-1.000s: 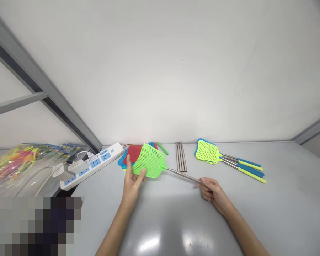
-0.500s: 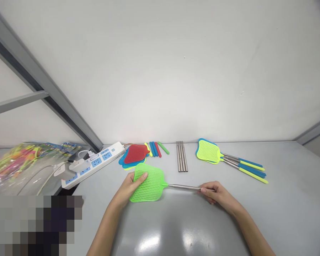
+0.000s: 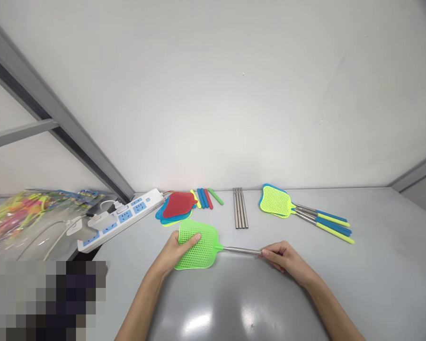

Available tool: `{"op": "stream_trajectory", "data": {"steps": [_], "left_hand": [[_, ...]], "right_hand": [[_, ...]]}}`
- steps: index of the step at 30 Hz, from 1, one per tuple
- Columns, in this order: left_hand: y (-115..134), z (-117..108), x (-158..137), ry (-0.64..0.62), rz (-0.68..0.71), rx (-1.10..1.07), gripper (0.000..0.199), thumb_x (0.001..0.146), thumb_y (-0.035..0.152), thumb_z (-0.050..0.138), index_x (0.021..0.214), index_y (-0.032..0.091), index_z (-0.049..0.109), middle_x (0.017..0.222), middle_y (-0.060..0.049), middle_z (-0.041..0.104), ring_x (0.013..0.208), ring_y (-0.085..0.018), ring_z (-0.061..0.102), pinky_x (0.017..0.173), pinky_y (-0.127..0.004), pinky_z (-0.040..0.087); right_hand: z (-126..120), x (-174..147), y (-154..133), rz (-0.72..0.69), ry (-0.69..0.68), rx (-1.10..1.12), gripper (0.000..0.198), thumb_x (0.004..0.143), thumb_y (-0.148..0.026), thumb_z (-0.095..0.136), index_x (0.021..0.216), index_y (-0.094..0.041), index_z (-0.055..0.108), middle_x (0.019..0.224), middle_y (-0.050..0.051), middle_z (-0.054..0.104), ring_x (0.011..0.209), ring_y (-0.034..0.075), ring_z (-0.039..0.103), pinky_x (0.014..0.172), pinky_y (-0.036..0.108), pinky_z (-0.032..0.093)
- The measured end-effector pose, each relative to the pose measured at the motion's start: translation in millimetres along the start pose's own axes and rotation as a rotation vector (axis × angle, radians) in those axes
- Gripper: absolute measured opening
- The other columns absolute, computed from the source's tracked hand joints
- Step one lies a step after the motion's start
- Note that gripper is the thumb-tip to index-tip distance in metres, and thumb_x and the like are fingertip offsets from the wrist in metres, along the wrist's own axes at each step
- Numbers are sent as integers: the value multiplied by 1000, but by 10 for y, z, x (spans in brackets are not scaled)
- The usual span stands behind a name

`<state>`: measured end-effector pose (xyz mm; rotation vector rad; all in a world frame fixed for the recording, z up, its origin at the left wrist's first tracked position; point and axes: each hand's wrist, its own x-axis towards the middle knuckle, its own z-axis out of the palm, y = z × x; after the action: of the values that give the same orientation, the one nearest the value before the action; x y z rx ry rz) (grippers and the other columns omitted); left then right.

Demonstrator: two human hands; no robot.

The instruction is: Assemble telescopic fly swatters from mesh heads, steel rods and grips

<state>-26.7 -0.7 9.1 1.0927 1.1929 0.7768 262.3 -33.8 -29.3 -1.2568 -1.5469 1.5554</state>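
Observation:
A bright green perforated fly swatter head (image 3: 202,246) is pinched in my left hand (image 3: 175,251), thumb on top and fingers beneath. Its neck joins a metal rod (image 3: 242,250) that runs to the right. My right hand (image 3: 284,260) grips the rod's far end between thumb and fingers, which hide the tip. Behind them lie several bare metal rods (image 3: 240,208) side by side. Short coloured handle sleeves (image 3: 206,199) in yellow, blue, red and green lie left of these rods. Red, blue and yellow swatter heads (image 3: 179,204) are stacked beside the sleeves.
Whole fly swatters (image 3: 319,220) with blue and yellow handles lie at the back right. A white power strip (image 3: 128,219) with plugged-in adapters stands at the left, near plastic bags (image 3: 31,218) of colourful items. A wall rises behind the grey table (image 3: 383,274).
My right hand has slid slightly left along the rod, closer to the green head. My left hand keeps its hold. The view has shifted a little.

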Motion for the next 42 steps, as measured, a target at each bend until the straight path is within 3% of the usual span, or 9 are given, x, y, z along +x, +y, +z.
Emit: {"op": "stream_trajectory", "data": {"steps": [5, 11, 19, 28, 32, 35, 39, 41, 42], "left_hand": [[34, 17, -3, -34, -7, 14, 30, 67, 36, 58, 84, 12, 63, 75, -8, 67, 67, -22, 61, 60, -32, 48], [-2, 54, -4, -1, 33, 9, 29, 67, 35, 58, 84, 12, 63, 73, -8, 66, 66, -21, 61, 60, -31, 48], [-22, 51, 4, -70, 6, -56, 31, 69, 34, 58, 90, 11, 61, 81, -9, 67, 73, -22, 61, 67, -33, 48], [-58, 104, -3, -5, 21, -15, 37, 69, 37, 56, 94, 9, 59, 82, -10, 66, 71, -21, 61, 65, -32, 47], [-65, 89, 17, 4, 25, 62, 39, 71, 41, 52, 92, 9, 59, 81, -11, 66, 73, -23, 61, 66, -34, 47], [-86, 75, 57, 122, 119, 250, 40, 71, 43, 50, 92, 10, 59, 84, -10, 64, 79, -23, 59, 69, -34, 45], [-90, 25, 93, 479, 445, 600, 55, 71, 39, 52, 121, 21, 37, 109, -7, 54, 103, -22, 47, 83, -35, 38], [-79, 4, 82, 558, 572, 761, 60, 72, 37, 52, 126, 25, 29, 116, -6, 49, 108, -21, 42, 88, -38, 33], [-74, 6, 68, 558, 629, 843, 55, 73, 35, 52, 123, 26, 34, 118, -6, 47, 109, -21, 40, 90, -39, 31]], "right_hand": [[-10, -4, 35, 6, 32, 3, 39, 76, -43, 45, 49, -15, 46, 43, -5, 26, 41, 6, 21, 43, 24, 14], [-10, -7, 72, 42, 81, -47, 33, 76, -42, 46, 66, -14, 60, 43, -5, 27, 41, 7, 23, 42, 23, 15], [-18, -16, 54, 54, 121, -22, 33, 75, -43, 47, 59, -15, 53, 43, -5, 29, 42, 7, 25, 44, 23, 19], [-37, -10, 64, 40, 136, 18, 38, 74, -44, 46, 50, -16, 38, 42, -5, 30, 43, 8, 26, 45, 23, 21], [-28, -1, 48, 34, 138, 27, 37, 74, -45, 46, 51, -16, 42, 42, -5, 32, 42, 8, 28, 45, 23, 22], [-30, -4, 57, 43, 126, 36, 35, 75, -44, 45, 57, -14, 51, 41, -5, 33, 42, 8, 28, 45, 23, 22], [-17, -10, 70, 85, 88, 16, 36, 75, -45, 46, 66, -13, 59, 41, -5, 32, 41, 7, 28, 44, 22, 20], [5, -11, 66, 82, 79, 6, 36, 74, -45, 47, 62, -13, 58, 42, -5, 31, 41, 7, 27, 44, 22, 20], [16, -9, 63, 75, 75, 2, 37, 74, -45, 47, 59, -13, 56, 42, -5, 31, 42, 7, 27, 44, 22, 20]]}}
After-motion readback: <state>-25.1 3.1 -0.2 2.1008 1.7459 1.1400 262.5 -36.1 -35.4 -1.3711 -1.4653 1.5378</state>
